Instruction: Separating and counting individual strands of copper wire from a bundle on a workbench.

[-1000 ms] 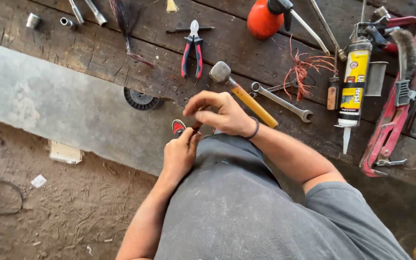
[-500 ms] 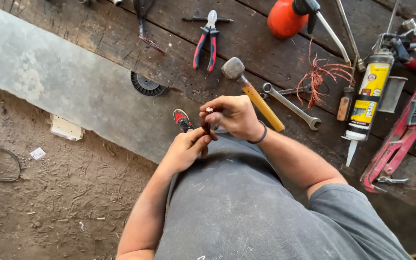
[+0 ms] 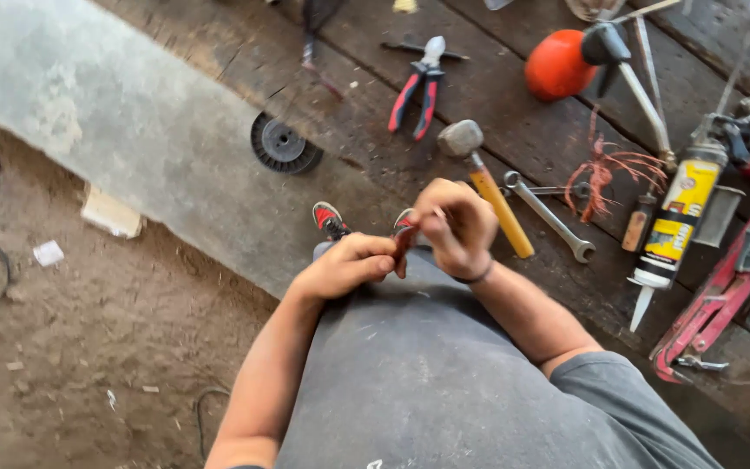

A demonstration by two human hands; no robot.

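Item: small dark red-tipped piece [image 3: 403,241], slim, details blurred. Location: pinched between the fingers of both hands, held over the lap, just short of the desk [image 3: 175,148] edge.

Left hand [image 3: 345,267]: fingers curled shut on the piece's lower end, apparently steadying it.
Right hand [image 3: 453,227]: fingers closed on its upper end, likely working it.

Just beyond the fingers: hammer [image 3: 488,187] with yellow handle, spanner [image 3: 549,215]. Farther off: red-handled pliers [image 3: 417,87], black wheel [image 3: 284,143].
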